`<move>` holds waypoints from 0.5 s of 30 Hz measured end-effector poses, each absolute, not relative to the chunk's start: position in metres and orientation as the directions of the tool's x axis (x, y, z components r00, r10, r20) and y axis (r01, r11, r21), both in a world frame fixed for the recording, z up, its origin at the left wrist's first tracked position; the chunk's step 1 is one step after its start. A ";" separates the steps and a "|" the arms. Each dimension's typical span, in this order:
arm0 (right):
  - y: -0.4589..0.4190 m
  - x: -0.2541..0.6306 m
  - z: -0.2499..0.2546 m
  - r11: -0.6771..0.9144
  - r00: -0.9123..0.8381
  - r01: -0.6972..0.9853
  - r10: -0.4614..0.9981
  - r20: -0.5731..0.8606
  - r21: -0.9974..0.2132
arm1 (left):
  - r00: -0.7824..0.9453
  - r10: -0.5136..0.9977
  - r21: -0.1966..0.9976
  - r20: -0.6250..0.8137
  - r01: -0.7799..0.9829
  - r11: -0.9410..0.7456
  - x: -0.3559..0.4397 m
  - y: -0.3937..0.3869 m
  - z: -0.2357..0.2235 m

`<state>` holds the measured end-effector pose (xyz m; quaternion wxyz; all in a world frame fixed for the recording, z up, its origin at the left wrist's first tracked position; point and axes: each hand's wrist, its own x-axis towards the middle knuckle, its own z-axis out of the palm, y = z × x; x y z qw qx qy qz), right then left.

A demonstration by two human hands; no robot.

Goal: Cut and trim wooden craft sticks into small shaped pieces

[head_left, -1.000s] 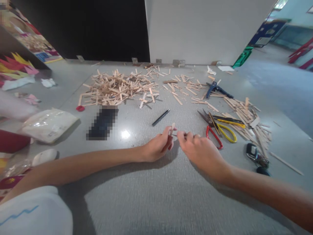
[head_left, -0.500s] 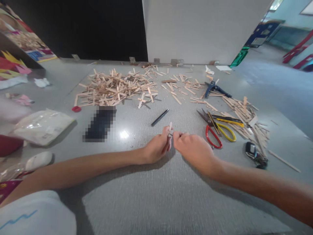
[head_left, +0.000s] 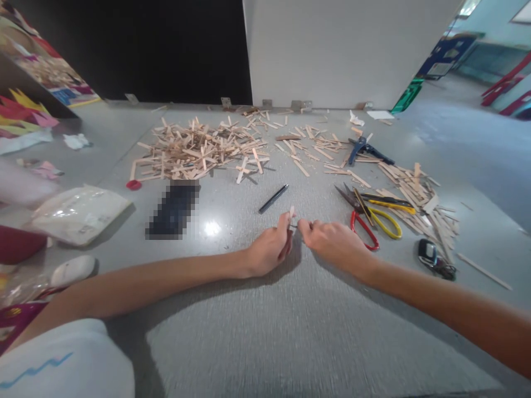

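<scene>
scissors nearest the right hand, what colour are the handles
Red handles on the scissors just beyond the right hand, beside a yellow pair; head view.

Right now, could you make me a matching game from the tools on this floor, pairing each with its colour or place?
Things:
1. pen
2. snips
3. pliers
4. small stick

Descriptions:
A. blue handles, far right among wood strips
B. red handle, right of the hands
C. dark, lying alone ahead of the hands
D. pinched in the left hand

Pairs: 1-C, 2-B, 3-A, 4-D
</scene>
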<state>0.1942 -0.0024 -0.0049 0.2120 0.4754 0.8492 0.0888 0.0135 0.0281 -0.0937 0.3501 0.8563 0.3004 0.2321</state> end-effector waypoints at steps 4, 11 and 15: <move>0.009 0.203 -0.012 0.555 -0.477 0.763 0.830 -0.291 0.333 | 0.704 0.679 0.699 0.206 0.379 -0.606 0.016 0.029 -0.099; -0.015 0.183 -0.004 0.465 -0.400 0.799 0.885 -0.241 0.381 | 0.716 0.664 0.680 0.214 0.379 -0.628 0.013 0.029 -0.101; 0.009 0.198 -0.009 0.540 -0.475 0.778 0.840 -0.262 0.320 | 0.699 0.683 0.676 0.212 0.399 -0.619 0.015 0.031 -0.102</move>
